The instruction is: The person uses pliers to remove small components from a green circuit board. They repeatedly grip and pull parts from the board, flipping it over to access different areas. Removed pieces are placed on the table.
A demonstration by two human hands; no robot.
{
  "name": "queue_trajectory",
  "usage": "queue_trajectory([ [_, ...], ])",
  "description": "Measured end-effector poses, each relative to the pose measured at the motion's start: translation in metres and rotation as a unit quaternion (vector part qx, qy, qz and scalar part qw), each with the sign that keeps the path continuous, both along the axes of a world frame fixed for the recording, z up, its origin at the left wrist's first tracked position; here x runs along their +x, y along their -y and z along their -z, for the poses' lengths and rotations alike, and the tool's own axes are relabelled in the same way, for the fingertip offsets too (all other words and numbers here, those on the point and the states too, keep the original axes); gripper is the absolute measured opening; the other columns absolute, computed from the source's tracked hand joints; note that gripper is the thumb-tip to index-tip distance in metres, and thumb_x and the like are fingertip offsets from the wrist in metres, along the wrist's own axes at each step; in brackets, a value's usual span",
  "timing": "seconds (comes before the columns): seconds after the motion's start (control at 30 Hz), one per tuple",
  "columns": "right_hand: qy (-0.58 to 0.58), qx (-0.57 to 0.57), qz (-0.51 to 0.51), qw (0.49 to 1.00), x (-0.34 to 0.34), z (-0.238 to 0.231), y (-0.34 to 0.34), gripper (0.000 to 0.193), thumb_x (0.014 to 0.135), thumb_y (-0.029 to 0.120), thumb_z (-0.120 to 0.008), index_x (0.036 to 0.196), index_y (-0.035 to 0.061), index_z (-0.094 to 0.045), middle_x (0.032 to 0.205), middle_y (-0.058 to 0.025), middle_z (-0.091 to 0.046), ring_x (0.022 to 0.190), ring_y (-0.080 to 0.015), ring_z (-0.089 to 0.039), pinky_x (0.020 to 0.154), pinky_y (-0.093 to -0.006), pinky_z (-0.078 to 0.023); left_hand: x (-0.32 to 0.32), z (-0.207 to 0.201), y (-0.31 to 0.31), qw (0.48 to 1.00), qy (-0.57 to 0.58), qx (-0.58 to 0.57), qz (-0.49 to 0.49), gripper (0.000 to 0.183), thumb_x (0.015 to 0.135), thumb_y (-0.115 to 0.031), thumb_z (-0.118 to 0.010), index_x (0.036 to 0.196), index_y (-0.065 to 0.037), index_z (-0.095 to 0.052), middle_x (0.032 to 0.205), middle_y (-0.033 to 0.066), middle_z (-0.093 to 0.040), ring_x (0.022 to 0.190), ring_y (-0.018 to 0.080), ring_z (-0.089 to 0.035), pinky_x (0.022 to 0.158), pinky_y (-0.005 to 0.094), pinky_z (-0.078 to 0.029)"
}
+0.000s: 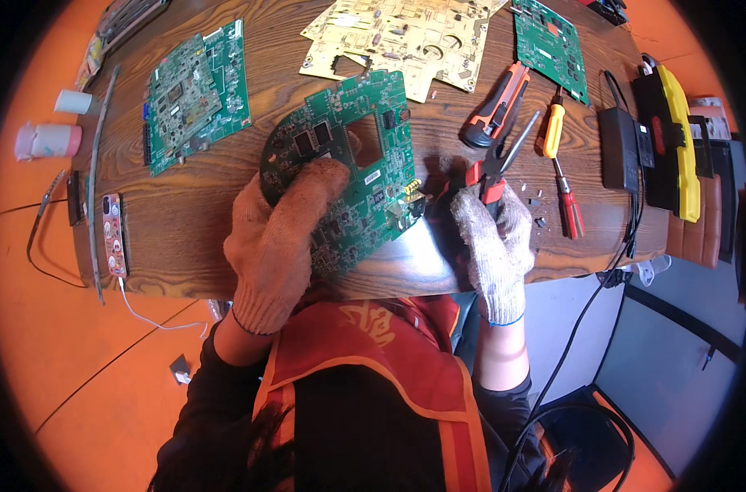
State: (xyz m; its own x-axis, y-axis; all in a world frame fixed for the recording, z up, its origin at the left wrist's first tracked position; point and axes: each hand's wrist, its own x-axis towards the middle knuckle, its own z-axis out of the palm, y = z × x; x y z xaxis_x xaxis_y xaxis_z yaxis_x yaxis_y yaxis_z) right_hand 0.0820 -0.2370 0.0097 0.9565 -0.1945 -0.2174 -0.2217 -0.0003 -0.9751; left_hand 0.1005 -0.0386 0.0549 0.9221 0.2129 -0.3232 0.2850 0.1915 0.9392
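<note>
In a knit work glove, my left hand (284, 234) grips a green circuit board (365, 209) by its left side, thumb across the front. The board is tilted up above the table and has a large cut-out and several chips. My right hand (496, 238), gloved too, is closed around red-handled pliers (493, 191). Their jaws point up and away to the right, clear of the board, and look parted. Small dark fragments (540, 222) lie on the wood beside my right hand.
An orange-black utility knife (497, 107), a yellow screwdriver (554, 127) and a red screwdriver (570, 209) lie to the right. Beyond are a black power adapter (625, 148) and a yellow-black case (676, 143). More boards (199, 94) lie left, with yellowish ones (389, 37) at the back. A phone (114, 235) rests left.
</note>
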Motion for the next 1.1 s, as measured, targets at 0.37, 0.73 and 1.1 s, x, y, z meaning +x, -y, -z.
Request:
queue_trajectory([
  [0.37,0.019,0.167,0.072,0.983,-0.02,-0.017,0.009,0.029,0.089,0.013,-0.063,0.114,-0.0016,-0.06,0.096,-0.0045,-0.063,0.073,-0.0084,-0.054,0.063,-0.0228,-0.043,0.003,0.001,0.0,1.0,0.005,-0.023,-0.003,0.021,0.089,-0.014,-0.067,0.107,-0.002,-0.069,0.092,0.0051,-0.069,0.075,0.0109,-0.063,0.066,0.0244,-0.053],
  [0.73,0.126,-0.378,-0.023,0.917,-0.021,-0.028,0.003,0.037,0.081,0.026,-0.074,0.107,0.001,-0.062,0.097,-0.0154,-0.063,0.082,-0.0297,-0.064,0.071,-0.0365,-0.053,-0.001,-0.009,-0.001,0.999,0.01,0.003,0.034,0.023,0.091,-0.016,-0.064,0.109,-0.001,-0.069,0.093,0.0029,-0.068,0.08,0.0089,-0.061,0.071,0.0226,-0.05],
  [1.1,0.166,-0.535,-0.107,0.821,-0.01,-0.043,-0.003,0.038,0.077,0.024,-0.074,0.105,0.0013,-0.064,0.111,-0.0179,-0.064,0.094,-0.0344,-0.066,0.08,-0.0383,-0.053,-0.005,-0.014,0.007,0.983,0.154,0.046,0.087,0.022,0.09,-0.013,-0.063,0.106,0.001,-0.069,0.091,0.0025,-0.069,0.079,0.0085,-0.061,0.071,0.023,-0.049],
])
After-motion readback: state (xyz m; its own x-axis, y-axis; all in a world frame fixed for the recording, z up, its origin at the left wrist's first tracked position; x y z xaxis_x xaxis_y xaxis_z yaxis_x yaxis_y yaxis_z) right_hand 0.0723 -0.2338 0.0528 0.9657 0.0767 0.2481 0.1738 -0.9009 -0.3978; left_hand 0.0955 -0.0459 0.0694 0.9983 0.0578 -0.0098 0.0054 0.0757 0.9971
